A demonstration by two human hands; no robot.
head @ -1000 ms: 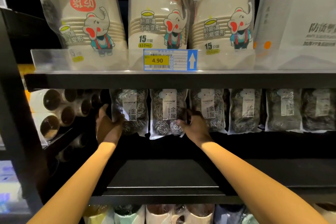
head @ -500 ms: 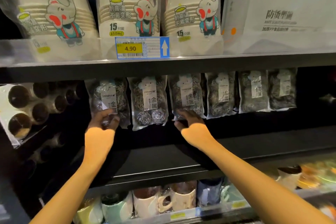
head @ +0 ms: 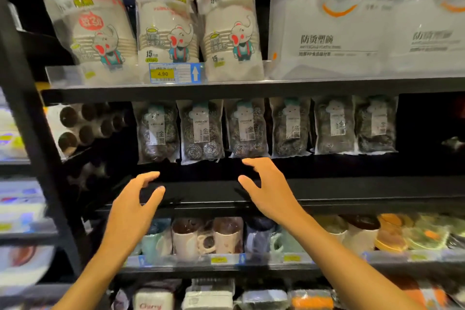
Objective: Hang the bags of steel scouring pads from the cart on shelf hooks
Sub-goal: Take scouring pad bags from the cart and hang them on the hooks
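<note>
Several clear bags of steel scouring pads hang in a row under the black upper shelf [head: 226,88]: the leftmost bag [head: 157,132], a second bag [head: 201,132], a third bag [head: 245,128] and more to the right [head: 334,126]. My left hand [head: 137,205] is below the leftmost bag, fingers apart and empty, not touching it. My right hand [head: 269,191] hovers just under the third bag, fingers spread, holding nothing. The hooks themselves are hidden behind the shelf edge. The cart is out of view.
Packs of paper cups [head: 166,30] and plastic bowls [head: 334,22] stand on the upper shelf with a 4.90 price tag [head: 176,73]. Stacked cups [head: 85,123] lie left of the bags. Mugs [head: 201,236] fill the shelf below. A black upright post [head: 30,133] stands on the left.
Both hands have let go of the hanging bags and pulled back down and toward me. The view has tilted and drawn back, showing lower shelves.
</note>
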